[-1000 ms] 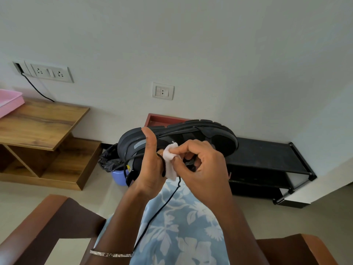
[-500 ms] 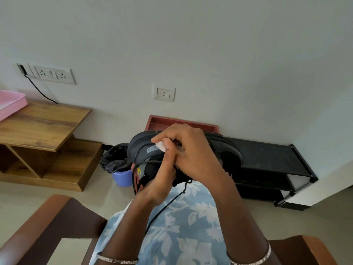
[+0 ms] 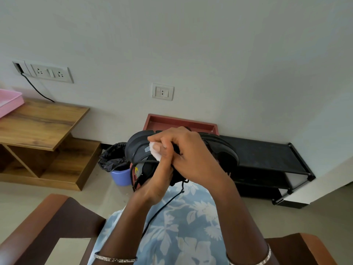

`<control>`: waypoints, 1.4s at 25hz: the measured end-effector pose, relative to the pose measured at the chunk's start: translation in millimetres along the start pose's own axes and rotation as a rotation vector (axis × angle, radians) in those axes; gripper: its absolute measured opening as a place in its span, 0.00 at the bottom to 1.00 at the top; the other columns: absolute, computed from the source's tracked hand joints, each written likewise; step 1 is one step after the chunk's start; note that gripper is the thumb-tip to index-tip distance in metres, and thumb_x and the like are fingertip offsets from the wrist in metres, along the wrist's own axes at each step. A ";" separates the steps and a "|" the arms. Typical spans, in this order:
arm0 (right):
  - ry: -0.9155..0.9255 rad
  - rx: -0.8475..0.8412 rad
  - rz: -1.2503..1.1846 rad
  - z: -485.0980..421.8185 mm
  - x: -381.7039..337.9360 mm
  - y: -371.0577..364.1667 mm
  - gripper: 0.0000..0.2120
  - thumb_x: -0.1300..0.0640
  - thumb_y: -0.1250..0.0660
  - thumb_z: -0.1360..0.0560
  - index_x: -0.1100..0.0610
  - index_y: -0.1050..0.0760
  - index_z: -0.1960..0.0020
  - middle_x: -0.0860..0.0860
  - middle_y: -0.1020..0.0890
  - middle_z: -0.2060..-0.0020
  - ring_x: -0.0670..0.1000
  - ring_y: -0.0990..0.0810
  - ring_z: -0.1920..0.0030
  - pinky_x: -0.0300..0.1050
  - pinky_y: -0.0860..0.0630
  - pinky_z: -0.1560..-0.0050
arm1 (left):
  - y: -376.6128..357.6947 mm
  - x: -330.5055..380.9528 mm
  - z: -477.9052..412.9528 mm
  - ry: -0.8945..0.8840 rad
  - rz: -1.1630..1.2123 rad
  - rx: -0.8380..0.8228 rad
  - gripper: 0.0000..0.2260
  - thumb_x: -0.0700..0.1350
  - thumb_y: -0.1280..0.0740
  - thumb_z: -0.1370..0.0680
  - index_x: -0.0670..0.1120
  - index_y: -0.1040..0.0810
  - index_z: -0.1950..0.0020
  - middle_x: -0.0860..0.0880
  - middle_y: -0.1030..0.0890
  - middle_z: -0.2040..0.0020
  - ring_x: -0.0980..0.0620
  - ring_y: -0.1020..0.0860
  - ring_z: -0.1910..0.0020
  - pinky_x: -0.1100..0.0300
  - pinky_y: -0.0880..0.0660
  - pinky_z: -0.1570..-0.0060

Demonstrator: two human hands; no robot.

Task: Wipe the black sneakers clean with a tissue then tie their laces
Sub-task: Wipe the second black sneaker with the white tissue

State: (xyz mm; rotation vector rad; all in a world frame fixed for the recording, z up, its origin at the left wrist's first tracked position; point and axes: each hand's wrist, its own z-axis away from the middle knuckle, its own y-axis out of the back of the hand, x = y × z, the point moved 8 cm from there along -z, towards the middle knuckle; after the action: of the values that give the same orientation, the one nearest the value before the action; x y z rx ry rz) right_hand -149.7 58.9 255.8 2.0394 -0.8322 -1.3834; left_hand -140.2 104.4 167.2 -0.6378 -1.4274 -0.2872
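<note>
1. Above the sneaker [image 3: 137, 148] the way lies open up to the bare wall.
2. Its near side is crowded: the left hand [image 3: 152, 180] grips it from below, and the right hand [image 3: 191, 157] pinches the tissue [image 3: 155, 153] against it.
3. A lace [image 3: 162, 207] hangs across the lap.
4. The bin [image 3: 120, 175] stands lower left and the black rack [image 3: 267, 155] behind on the right. Chair arms [image 3: 47, 217] flank the lap.

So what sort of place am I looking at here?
Probably a room in a home, perhaps near the entrance: there is a black shoe rack, a wooden shelf unit and a bag-lined blue bin.
</note>
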 end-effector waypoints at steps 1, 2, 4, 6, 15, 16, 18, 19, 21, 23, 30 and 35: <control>-0.003 0.015 -0.037 -0.2 2.9 1.5 0.09 0.57 0.30 0.22 0.48 0.15 0.44 0.42 0.14 0.49 0.43 0.21 0.45 0.41 0.25 0.42 | 3.6 -2.2 0.6 -0.009 0.020 0.001 0.36 0.69 0.47 0.22 0.45 0.35 0.24 0.42 0.30 0.25 0.47 0.28 0.28 0.50 0.31 0.29; -0.021 0.056 -0.050 0.1 10.8 5.3 0.08 0.57 0.30 0.22 0.48 0.15 0.46 0.42 0.14 0.51 0.43 0.20 0.46 0.42 0.24 0.42 | 3.4 -5.8 -2.3 0.023 0.046 -0.009 0.41 0.74 0.45 0.26 0.45 0.32 0.26 0.42 0.25 0.29 0.48 0.25 0.31 0.50 0.29 0.31; -0.110 0.172 0.038 -1.4 34.3 18.3 0.08 0.58 0.31 0.22 0.48 0.15 0.48 0.42 0.14 0.53 0.46 0.19 0.48 0.47 0.23 0.43 | 1.0 -5.3 -2.4 0.053 0.015 -0.069 0.49 0.81 0.45 0.34 0.46 0.29 0.27 0.43 0.21 0.33 0.48 0.23 0.32 0.49 0.27 0.32; -0.259 0.284 0.191 -0.6 57.2 34.1 0.08 0.59 0.31 0.22 0.49 0.15 0.49 0.44 0.15 0.53 0.49 0.19 0.48 0.48 0.23 0.44 | 5.1 -3.2 -4.9 0.059 -0.007 -0.066 0.49 0.82 0.48 0.34 0.48 0.26 0.29 0.45 0.18 0.36 0.51 0.21 0.35 0.57 0.24 0.36; -0.109 0.146 -0.088 -23.2 20.7 9.3 0.08 0.59 0.24 0.30 0.52 0.14 0.51 0.44 0.14 0.57 0.41 0.17 0.58 0.38 0.20 0.52 | 5.0 1.0 -2.0 0.071 -0.014 0.088 0.37 0.71 0.47 0.22 0.47 0.36 0.22 0.43 0.30 0.24 0.49 0.28 0.28 0.50 0.34 0.26; -0.130 0.170 -0.067 -21.4 30.0 14.9 0.08 0.59 0.24 0.29 0.51 0.14 0.51 0.44 0.14 0.57 0.41 0.17 0.57 0.39 0.20 0.51 | 1.5 10.6 -2.6 0.032 -0.055 0.079 0.35 0.65 0.54 0.18 0.41 0.41 0.21 0.40 0.36 0.22 0.45 0.31 0.27 0.55 0.36 0.27; -0.235 0.263 0.041 -12.8 55.8 33.8 0.07 0.58 0.26 0.27 0.50 0.14 0.50 0.43 0.14 0.57 0.42 0.17 0.56 0.42 0.19 0.49 | -4.5 15.7 10.8 -0.025 -0.011 -0.050 0.38 0.64 0.60 0.18 0.35 0.48 0.20 0.37 0.45 0.20 0.40 0.42 0.23 0.59 0.43 0.29; -0.306 0.317 0.094 -6.8 68.2 44.5 0.07 0.58 0.27 0.26 0.50 0.14 0.50 0.44 0.14 0.56 0.43 0.17 0.55 0.45 0.20 0.48 | -2.2 15.4 9.7 -0.014 -0.009 -0.055 0.41 0.67 0.60 0.19 0.35 0.49 0.20 0.37 0.46 0.19 0.41 0.45 0.22 0.60 0.44 0.29; -0.405 0.376 0.150 0.0 81.1 56.1 0.07 0.58 0.28 0.25 0.50 0.15 0.49 0.45 0.14 0.55 0.45 0.17 0.54 0.46 0.20 0.47 | 8.2 3.6 -0.1 0.042 0.017 0.029 0.36 0.62 0.62 0.17 0.36 0.42 0.22 0.36 0.39 0.22 0.40 0.37 0.24 0.59 0.34 0.33; -0.378 0.354 0.130 -5.2 71.5 48.3 0.06 0.57 0.28 0.24 0.50 0.15 0.49 0.45 0.14 0.54 0.45 0.17 0.53 0.46 0.20 0.47 | 2.2 5.9 -9.2 0.073 0.008 0.047 0.40 0.71 0.57 0.20 0.40 0.31 0.28 0.34 0.29 0.27 0.38 0.29 0.29 0.52 0.30 0.30; -0.140 0.176 -0.079 -21.8 28.0 16.1 0.09 0.59 0.26 0.28 0.49 0.14 0.50 0.42 0.14 0.56 0.40 0.17 0.55 0.37 0.20 0.48 | -1.2 5.2 -3.9 -0.002 -0.075 -0.015 0.50 0.80 0.43 0.33 0.44 0.33 0.24 0.39 0.25 0.30 0.46 0.23 0.33 0.52 0.27 0.32; -0.385 0.318 0.099 4.9 82.3 62.8 0.09 0.61 0.28 0.25 0.47 0.15 0.51 0.42 0.16 0.57 0.43 0.18 0.52 0.40 0.22 0.48 | 13.8 -0.8 -3.0 0.058 -0.018 0.050 0.44 0.71 0.58 0.22 0.37 0.33 0.25 0.37 0.38 0.23 0.43 0.36 0.25 0.53 0.38 0.26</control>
State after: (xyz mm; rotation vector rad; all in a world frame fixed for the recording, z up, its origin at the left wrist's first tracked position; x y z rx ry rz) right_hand -143.0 -44.2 249.1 1.9455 -1.3751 -1.7035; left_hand -130.3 113.7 163.1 -0.5713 -1.3808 -0.2812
